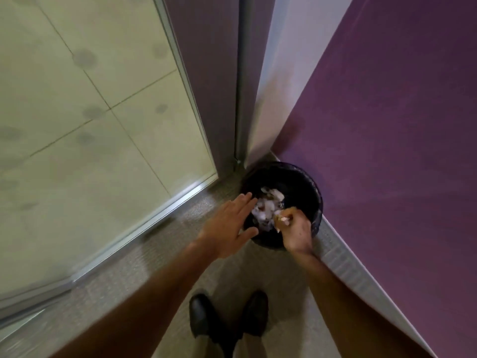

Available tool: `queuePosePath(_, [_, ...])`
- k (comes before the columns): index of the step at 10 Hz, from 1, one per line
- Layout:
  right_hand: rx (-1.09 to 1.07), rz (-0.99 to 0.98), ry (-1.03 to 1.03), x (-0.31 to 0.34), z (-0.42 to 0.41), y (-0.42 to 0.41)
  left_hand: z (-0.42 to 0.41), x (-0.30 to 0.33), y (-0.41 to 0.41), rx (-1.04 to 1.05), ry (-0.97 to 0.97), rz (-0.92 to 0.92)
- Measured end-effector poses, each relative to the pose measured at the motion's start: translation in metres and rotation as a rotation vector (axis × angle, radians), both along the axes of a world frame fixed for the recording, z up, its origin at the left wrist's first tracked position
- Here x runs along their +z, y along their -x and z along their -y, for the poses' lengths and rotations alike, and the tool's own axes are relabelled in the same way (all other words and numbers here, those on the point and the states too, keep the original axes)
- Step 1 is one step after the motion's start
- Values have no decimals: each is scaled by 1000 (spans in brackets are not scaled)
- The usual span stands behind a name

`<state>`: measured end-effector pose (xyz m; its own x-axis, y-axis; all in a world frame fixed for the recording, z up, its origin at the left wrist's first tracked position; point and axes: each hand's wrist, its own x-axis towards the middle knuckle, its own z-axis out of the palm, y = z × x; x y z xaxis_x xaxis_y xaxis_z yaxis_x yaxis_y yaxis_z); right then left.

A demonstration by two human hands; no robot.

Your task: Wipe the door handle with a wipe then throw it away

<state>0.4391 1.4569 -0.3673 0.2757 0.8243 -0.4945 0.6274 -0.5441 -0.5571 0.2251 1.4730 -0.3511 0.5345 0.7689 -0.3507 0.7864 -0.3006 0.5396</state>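
two hands over a black bin

two bare hands reach down over the round black waste bin [304, 184] in the corner. the right hand [296, 233] is clenched, its fingers pinched on a small crumpled whitish wipe [282, 220]. the wipe sits just inside the bin's near right rim, above the rubbish. it is bunched and blurred, so its long axis and which way it points cannot be told; a scrap of it shows below the knuckles. the left hand [229, 226] is released and flat, palm down, fingers spread and pointing toward the bin's left rim, holding nothing; its fingertips overlap the rim.

the bin is lined with a dark bag and holds a heap of crumpled white and pale tissue [265, 208], with something brownish near the top. the bin stands where the purple wall [387, 112] meets a metal-framed door post [242, 86]. to the left runs a pale panel with a metal frame [77, 125]. two black shoes [204, 319] stand on the speckled floor [160, 254] below.
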Motion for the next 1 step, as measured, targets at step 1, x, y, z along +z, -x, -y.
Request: queuePosePath(1, [-14,-40,-56,-30,2,-3,3,-27,4,-12,13,-14])
